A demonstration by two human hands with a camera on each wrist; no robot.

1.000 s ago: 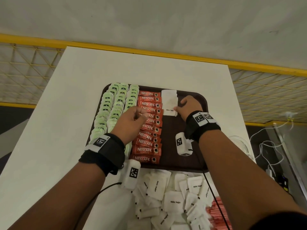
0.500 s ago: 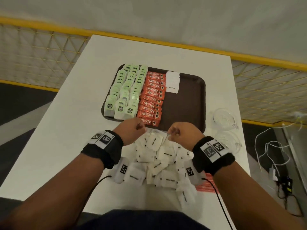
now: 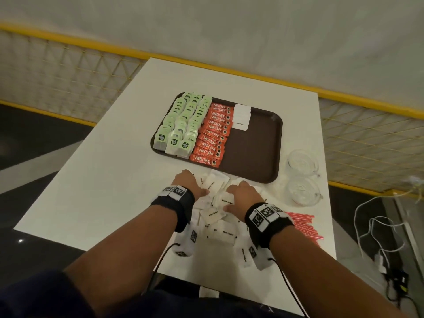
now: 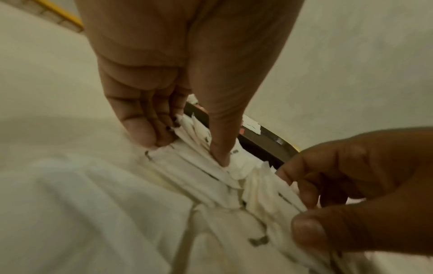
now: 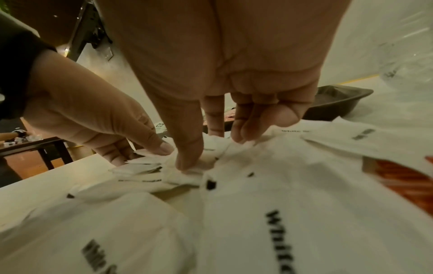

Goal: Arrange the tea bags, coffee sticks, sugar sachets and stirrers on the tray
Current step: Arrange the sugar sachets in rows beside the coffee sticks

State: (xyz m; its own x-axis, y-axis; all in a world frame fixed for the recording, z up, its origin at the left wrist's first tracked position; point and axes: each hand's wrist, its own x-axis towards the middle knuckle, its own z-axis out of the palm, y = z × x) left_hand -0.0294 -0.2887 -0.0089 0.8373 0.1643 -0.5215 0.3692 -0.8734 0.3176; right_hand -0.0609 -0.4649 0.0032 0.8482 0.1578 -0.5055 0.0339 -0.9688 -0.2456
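Where seemingly pinching hands [image 3: 215, 191] meet, sugar sachets [image 3: 215, 214].

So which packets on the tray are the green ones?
The tea bags, standing in rows along the left side of the brown tray. Beside them the coffee sticks are orange-red, and the few sugar sachets at the far end are white.

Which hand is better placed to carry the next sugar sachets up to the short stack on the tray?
Right, probably. Both hands are in the loose sugar sachets, but the right hand sits nearer the tray's bare side, below the sachet stack. The left hand lies below the coffee sticks.
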